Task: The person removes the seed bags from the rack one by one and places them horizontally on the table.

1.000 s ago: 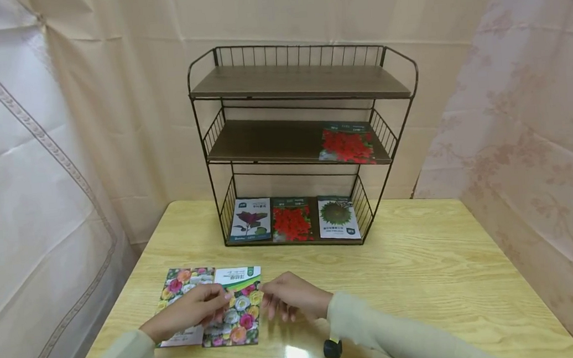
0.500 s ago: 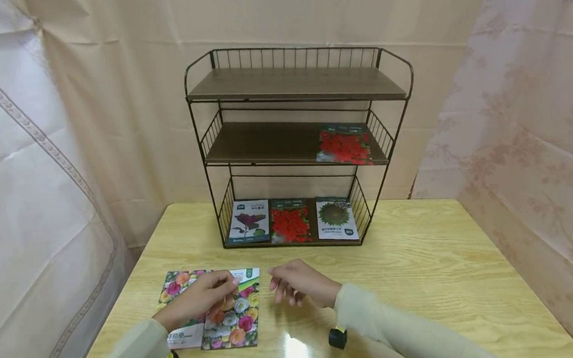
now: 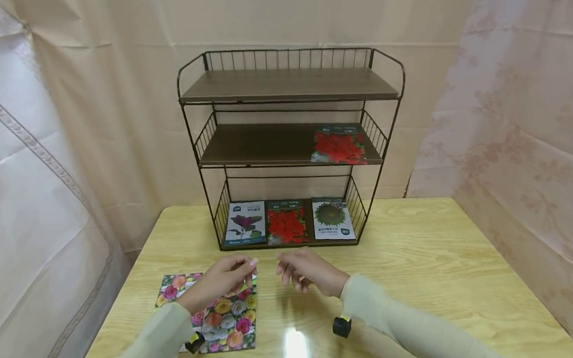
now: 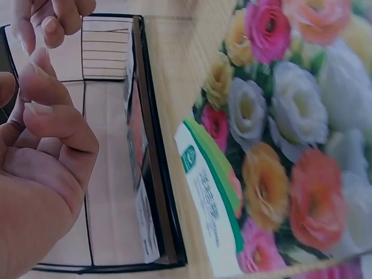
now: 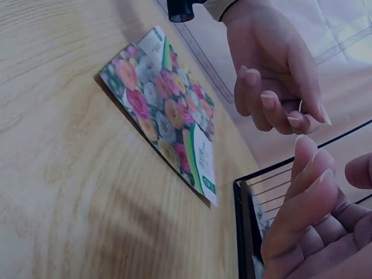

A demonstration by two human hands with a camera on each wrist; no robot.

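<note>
Two flower-print seed packets lie side by side on the table; the right one (image 3: pixel 229 330) shows colourful blooms, and the left one (image 3: pixel 173 288) is partly covered by my left arm. My left hand (image 3: pixel 219 284) hovers over the far end of the packets, fingers loosely curled around nothing. To its right, my right hand (image 3: pixel 313 271) hangs above the table with bent, relaxed fingers, also holding nothing. In the right wrist view the flower packet (image 5: pixel 168 116) lies flat below my left hand (image 5: pixel 270 75). The left wrist view shows a packet (image 4: pixel 279 133) close up.
A three-tier wire rack (image 3: pixel 259 142) stands at the back. Its bottom shelf bears a purple-leaf packet (image 3: pixel 245 224), a red-flower packet (image 3: pixel 287 223) and a sunflower packet (image 3: pixel 332 215). Another red-flower packet (image 3: pixel 339 146) lies on the middle shelf's right. Curtains hang behind and at both sides.
Both hands have moved forward, toward the rack, and somewhat to the right. The left hand now covers the far end of the right packet. The packets stay on the table.
</note>
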